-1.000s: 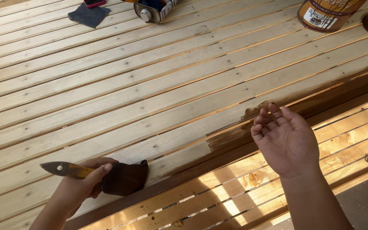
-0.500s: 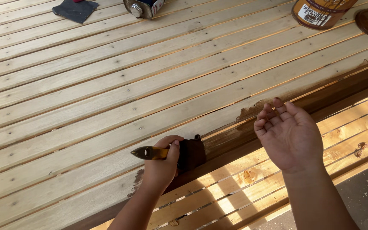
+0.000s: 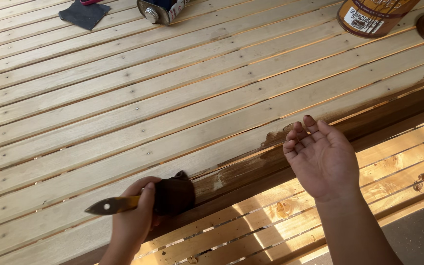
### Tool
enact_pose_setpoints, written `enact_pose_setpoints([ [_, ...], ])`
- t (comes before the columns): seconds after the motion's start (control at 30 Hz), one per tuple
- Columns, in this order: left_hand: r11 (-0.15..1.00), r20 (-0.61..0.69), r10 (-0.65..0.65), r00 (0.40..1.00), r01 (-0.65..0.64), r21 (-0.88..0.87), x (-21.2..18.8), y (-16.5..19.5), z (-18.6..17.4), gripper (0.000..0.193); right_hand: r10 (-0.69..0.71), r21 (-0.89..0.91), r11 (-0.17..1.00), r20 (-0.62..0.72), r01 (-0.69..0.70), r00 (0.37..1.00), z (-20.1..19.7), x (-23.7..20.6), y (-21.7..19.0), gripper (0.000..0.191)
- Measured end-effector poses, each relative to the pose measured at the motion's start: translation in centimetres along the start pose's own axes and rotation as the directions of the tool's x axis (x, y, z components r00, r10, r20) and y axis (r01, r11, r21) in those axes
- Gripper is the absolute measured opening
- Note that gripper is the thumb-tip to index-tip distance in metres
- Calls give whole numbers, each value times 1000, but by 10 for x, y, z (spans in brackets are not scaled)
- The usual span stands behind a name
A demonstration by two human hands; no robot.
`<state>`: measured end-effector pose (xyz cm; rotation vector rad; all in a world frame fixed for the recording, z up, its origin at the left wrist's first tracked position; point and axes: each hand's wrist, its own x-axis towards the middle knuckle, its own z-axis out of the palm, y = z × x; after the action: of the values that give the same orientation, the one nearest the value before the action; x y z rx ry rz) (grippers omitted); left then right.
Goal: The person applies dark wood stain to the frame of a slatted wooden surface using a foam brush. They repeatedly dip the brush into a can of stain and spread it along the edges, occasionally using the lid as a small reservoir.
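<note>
- While the brush [image 3: 143, 200] is gripped in the closed left hand [image 3: 134, 221], its handle is pointed left, bristles right, against the stained slat [image 3: 251, 169].
- The right hand [image 3: 322, 159] is held open, empty, palm up.
- Two cans [image 3: 371, 17] are seen far off; contents cannot be told.

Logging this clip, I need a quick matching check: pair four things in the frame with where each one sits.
Things:
1. wide dark-bristled brush with yellow handle
2. brown round tin of wood stain
3. dark blue cloth
4. right hand

Places:
A. top left, lying on the pale slats
B. open and empty, palm up, over the stained edge board
C. top right, standing on the slats
D. held in the left hand, bristles on the near edge board

Pairs: 1-D, 2-C, 3-A, 4-B
</note>
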<state>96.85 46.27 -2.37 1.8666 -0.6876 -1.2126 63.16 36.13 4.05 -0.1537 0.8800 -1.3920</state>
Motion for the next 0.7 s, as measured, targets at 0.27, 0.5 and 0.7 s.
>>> enact_pose_setpoints([
  [0.27,957,228,289,930,-279,-76,11,42,158,22,-31,-14,999,-2,31,1000,-14,-7,-20,22],
  [0.5,988,182,117,976,-133,77,12,18,54,28,-42,2,999,8,42,999,-12,-15,-18,21],
  [0.7,930,-51,60,997,-37,366,6,-5,-94,34,-17,43,999,23,16,1000,-5,-23,-5,21],
])
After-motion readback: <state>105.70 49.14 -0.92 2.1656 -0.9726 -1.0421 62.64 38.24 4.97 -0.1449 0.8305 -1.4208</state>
